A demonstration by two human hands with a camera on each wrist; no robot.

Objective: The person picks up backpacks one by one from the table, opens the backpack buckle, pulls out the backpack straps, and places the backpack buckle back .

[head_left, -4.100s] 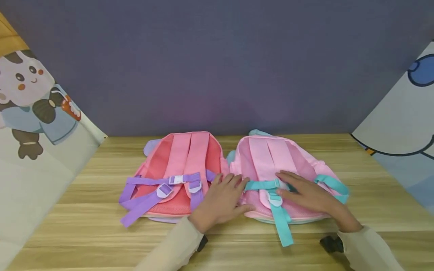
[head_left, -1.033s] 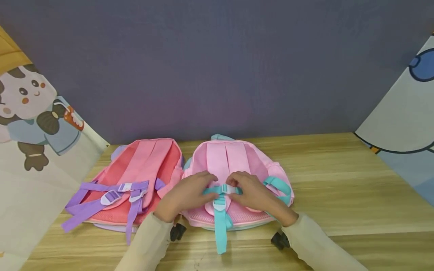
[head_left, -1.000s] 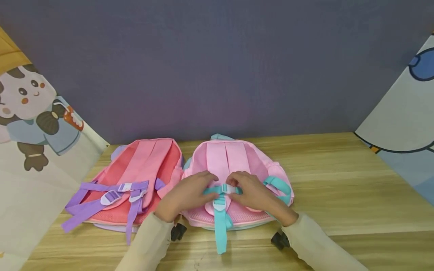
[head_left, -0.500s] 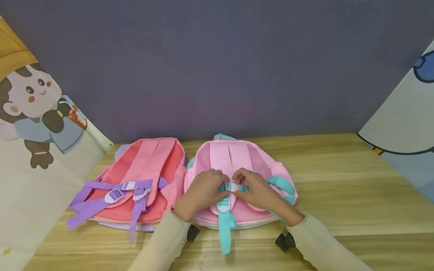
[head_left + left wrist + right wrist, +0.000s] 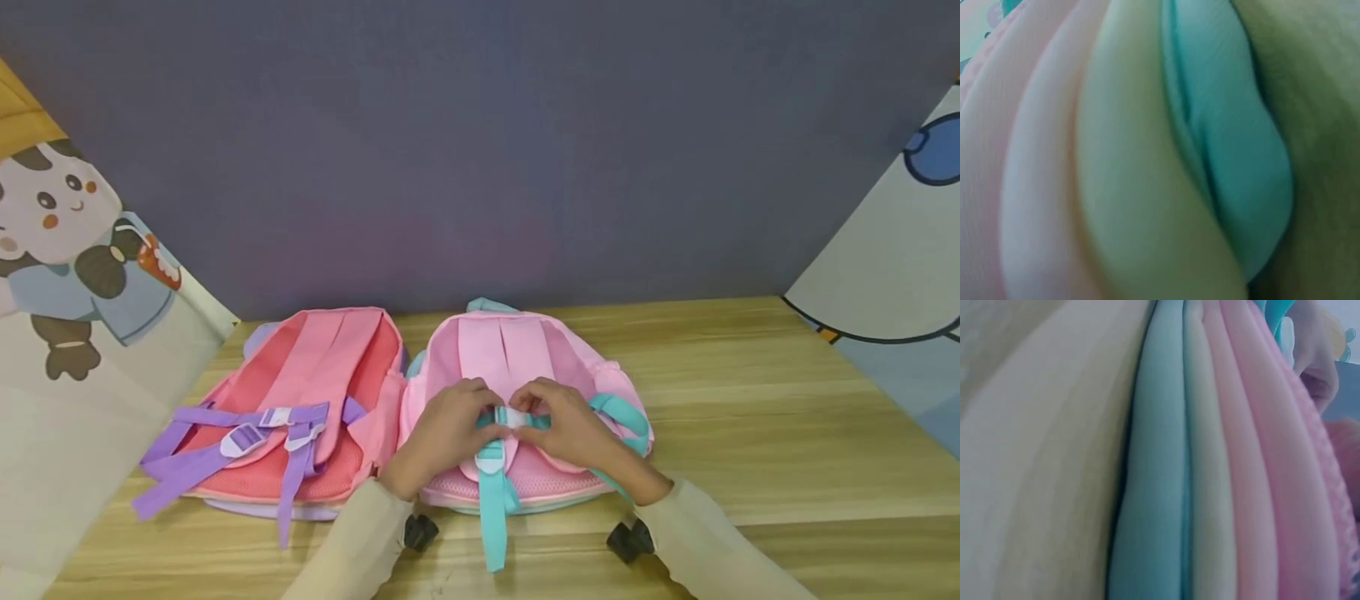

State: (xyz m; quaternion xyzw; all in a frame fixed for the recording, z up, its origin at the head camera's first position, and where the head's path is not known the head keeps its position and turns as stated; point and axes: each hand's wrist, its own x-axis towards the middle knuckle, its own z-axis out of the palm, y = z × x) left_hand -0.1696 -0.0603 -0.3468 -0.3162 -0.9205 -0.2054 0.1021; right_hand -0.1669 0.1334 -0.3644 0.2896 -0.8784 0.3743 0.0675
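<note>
With my left hand (image 5: 453,423) and right hand (image 5: 576,423) I pinch the white buckle (image 5: 514,417) midway across the pale pink backpack (image 5: 527,350), probably light, stiff and slick, best gripped by its ends, its teal strap (image 5: 539,421) likely soft.

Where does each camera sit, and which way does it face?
On the head: faces forward and down at coral backpack and pink backpack; left grip, right grip, sleeves show.
On left wrist: faces the pink backpack's edge; no body visible.
On right wrist: that backpack's edge; fingers show upper right.
Both wrist views share its blue-green layer.
</note>
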